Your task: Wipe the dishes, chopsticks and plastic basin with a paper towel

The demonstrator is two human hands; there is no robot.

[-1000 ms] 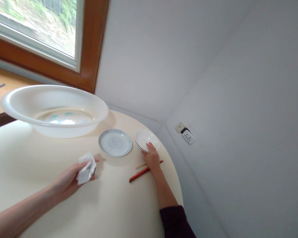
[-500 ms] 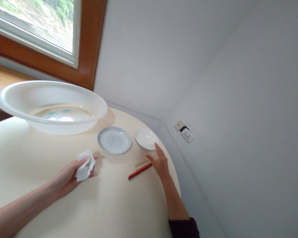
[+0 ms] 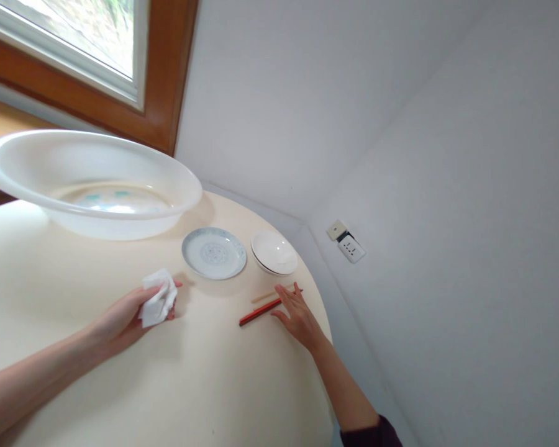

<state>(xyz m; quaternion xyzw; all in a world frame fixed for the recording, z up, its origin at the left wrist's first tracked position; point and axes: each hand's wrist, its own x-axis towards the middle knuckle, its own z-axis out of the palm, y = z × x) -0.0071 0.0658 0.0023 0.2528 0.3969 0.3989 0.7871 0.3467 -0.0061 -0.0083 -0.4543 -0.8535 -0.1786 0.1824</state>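
A crumpled white tissue [image 3: 160, 299] is held in my left hand [image 3: 133, 316], low over the table. My right hand [image 3: 302, 318] hovers at or just above the red chopsticks [image 3: 259, 312], fingers spread, covering part of them; whether it touches them I cannot tell. Beside these lies a pale wooden chopstick [image 3: 265, 297], its far end close to my fingertips. Just beyond that sit stacked white bowls [image 3: 274, 251]. To their left is a plate [image 3: 214, 253] with a blue-grey patterned rim and centre.
A large translucent white basin [image 3: 116, 226] with liquid in it stands at the back left. The round cream table [image 3: 205, 385] curves away at the right, near the wall. Behind are a wood-framed window [image 3: 165, 81] and a wall socket [image 3: 351, 248].
My right hand has moved from the bowls' near edge down to the chopsticks. My left hand keeps the tissue in about the same place. The view has shifted slightly.
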